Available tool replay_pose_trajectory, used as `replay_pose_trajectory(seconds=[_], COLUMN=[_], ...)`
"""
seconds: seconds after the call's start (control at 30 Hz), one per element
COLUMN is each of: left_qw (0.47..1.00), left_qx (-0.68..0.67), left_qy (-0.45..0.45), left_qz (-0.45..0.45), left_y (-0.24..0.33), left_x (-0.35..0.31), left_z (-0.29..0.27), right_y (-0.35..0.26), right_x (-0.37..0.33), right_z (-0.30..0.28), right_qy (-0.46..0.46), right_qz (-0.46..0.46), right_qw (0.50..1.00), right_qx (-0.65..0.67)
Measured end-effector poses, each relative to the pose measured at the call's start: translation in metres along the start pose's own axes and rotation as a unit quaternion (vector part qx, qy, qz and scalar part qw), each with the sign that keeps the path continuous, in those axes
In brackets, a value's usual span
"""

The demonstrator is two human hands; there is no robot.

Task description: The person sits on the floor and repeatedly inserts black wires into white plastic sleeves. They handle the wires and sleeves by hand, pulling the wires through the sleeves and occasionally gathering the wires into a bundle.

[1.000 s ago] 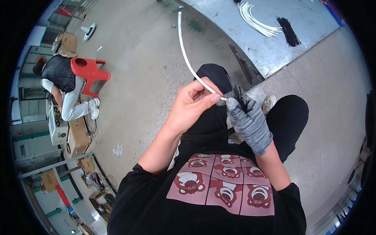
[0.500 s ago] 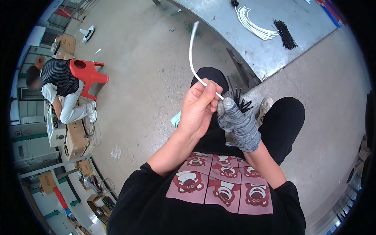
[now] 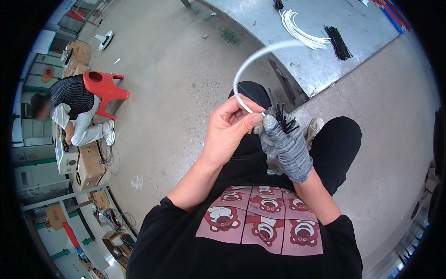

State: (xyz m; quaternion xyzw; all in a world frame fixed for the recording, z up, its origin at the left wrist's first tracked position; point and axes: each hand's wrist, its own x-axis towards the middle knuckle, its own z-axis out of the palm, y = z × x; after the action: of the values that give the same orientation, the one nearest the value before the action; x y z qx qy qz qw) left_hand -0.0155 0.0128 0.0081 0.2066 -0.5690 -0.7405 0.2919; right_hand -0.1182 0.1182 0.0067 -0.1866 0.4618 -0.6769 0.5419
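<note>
My bare left hand (image 3: 226, 132) pinches a thin white tube (image 3: 238, 76) close to its lower end, thumb against fingers. From there the tube arcs up and over to the right, its far end blurred in front of the table. My right hand (image 3: 287, 149), in a grey knit glove, is closed round a bunch of short thin black strips (image 3: 284, 122) that stick out beyond its fingers. The gloved fingertips meet the tube's lower end; whether a strip joins it there is hidden. Both hands are together above my lap.
A grey metal table (image 3: 260, 18) at the upper right bears a bundle of white tubes (image 3: 297, 30) and a bundle of black strips (image 3: 338, 43). To the left, another person sits on a red stool (image 3: 104, 90) beside cardboard boxes (image 3: 90, 165).
The white tube has swung from standing upright to arching rightward. My left hand has shifted slightly left and down, its grip now with the thumb nearer my right fingertips.
</note>
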Motion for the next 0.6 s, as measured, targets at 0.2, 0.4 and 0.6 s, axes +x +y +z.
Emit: replay_pose_trajectory(seconds=[0.2,0.4,0.6], left_qw=[0.998,0.999,0.995], left_qx=[-0.064,-0.042,-0.078], left_qy=[0.002,0.007,-0.014], left_qz=[0.014,-0.020,-0.060], left_y=[0.003,0.005,0.001], left_x=[0.004,0.007,0.003], left_z=[-0.012,-0.016,-0.013], right_y=[0.006,0.008,0.009], right_x=[0.002,0.000,0.004], right_z=[-0.004,-0.002,-0.004], right_qy=[0.025,0.072,0.085], right_qz=[-0.009,-0.046,-0.069], right_qw=[0.999,0.988,0.972], right_qx=[-0.039,-0.127,-0.206])
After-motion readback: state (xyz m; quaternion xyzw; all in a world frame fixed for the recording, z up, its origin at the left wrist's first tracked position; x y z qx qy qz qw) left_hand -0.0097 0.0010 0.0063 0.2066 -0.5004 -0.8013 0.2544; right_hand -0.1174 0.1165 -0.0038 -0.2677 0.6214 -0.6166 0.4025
